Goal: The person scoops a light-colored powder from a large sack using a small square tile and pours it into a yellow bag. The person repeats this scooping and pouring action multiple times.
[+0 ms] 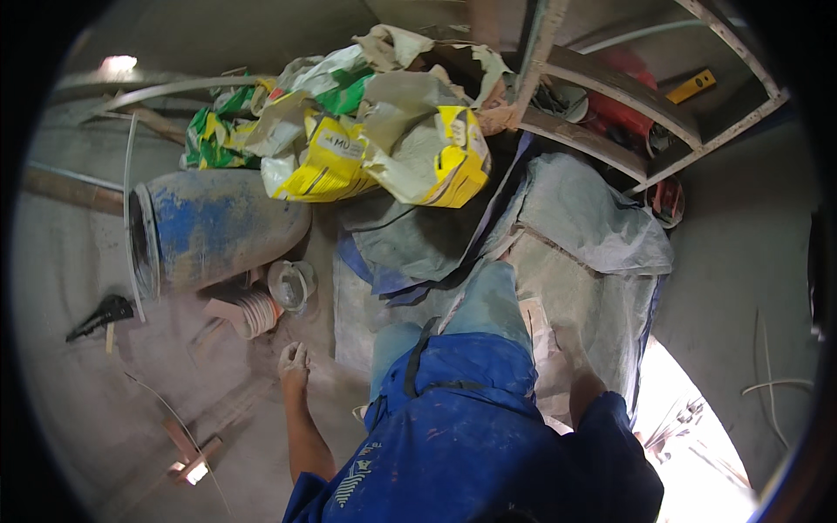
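Observation:
My left hand hangs out to the left of my body, its dusty fingers curled in together with nothing showing in them. The nearest things to it are a clear plastic tub and a stack of reddish-brown ribbed pieces. On my right side, my right hand is smeared by motion beside my thigh, so its fingers do not show clearly. A pale flat piece lies close to it, over the dusty grey sheet; whether the hand touches the piece I cannot tell.
A blue, dust-covered barrel lies on its side at the left. Torn yellow, green and white sacks pile up ahead. A metal frame stands at the upper right, with a yellow level behind it. Crossed wood pieces lie lower left.

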`<state>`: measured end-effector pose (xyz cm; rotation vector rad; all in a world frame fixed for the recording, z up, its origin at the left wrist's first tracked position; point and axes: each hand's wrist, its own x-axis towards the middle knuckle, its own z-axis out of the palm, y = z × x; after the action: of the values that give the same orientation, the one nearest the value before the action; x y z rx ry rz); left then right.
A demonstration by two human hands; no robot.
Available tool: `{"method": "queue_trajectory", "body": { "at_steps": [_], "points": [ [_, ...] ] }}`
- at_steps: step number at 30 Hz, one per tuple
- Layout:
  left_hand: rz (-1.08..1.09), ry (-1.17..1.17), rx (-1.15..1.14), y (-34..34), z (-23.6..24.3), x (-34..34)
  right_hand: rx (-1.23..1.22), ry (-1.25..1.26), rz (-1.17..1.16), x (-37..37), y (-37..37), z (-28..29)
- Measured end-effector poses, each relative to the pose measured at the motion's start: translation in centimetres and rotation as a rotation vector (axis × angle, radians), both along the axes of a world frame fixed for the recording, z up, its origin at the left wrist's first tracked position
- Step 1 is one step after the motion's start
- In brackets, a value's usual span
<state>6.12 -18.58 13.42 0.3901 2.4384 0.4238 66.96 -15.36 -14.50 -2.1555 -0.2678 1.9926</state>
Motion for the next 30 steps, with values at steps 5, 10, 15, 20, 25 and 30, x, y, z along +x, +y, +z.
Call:
{"method": "queue_trajectory", "body": {
  "at_steps": [5, 10, 15, 20, 25, 30],
  "points": [
    [0.075, -0.087, 0.035, -10.6, -6.7, -2.3, 0.118, -0.085, -0.032, -2.1, 1.0, 1.7],
    [0.345, -0.326, -0.144, -25.4, -16.0, -5.4, 0.236, -0.285, 0.024, -6.7, -5.8, 4.6],
    [0.322, -0.505, -0.086, -37.7, -20.9, -9.9, 0.168, -0.290, 0.208, -12.7, -20.4, 8.2],
    [0.204, -0.533, -0.213, -39.7, -24.5, -16.4, -0.025, -0.186, 0.132, -18.4, -31.1, 13.1],
    [-0.001, -0.434, -0.107, -33.9, -23.8, -21.1, 0.022, -0.288, -0.113, -19.5, -37.6, 14.1],
    [-0.083, -0.449, 0.101, -27.7, -19.6, -20.4, 0.028, -0.287, -0.205, -20.4, -42.0, 14.2]
  ]
}}
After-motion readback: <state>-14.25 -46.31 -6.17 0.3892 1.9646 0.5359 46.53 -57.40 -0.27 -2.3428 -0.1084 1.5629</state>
